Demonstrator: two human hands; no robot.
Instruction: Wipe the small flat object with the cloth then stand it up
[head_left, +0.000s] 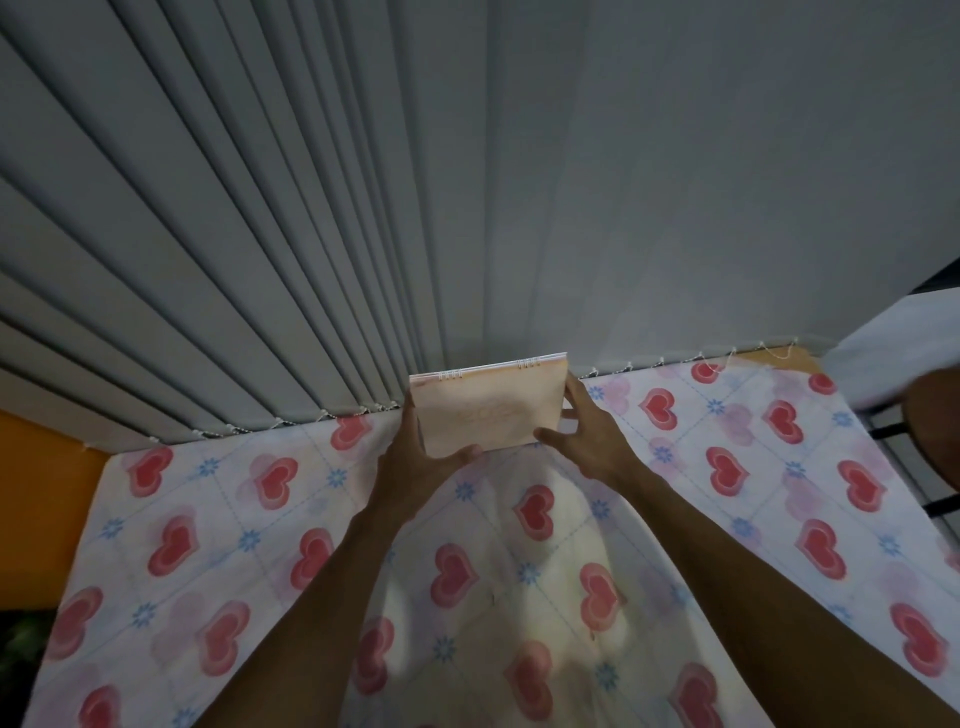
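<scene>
A small pale-pink spiral-bound desk calendar (491, 408) stands upright at the far edge of the table, its white wire binding on top, close to the grey vertical blinds. My left hand (415, 457) grips its left side and lower corner. My right hand (584, 434) holds its right edge, thumb across the lower front. No cloth for wiping shows in view.
A tablecloth (234, 519) printed with red hearts and blue flowers covers the table. Grey vertical blinds (260, 234) hang right behind the calendar. A white object (893, 364) and a dark rounded chair part (935, 426) sit at the right edge. An orange surface (41, 493) borders the left.
</scene>
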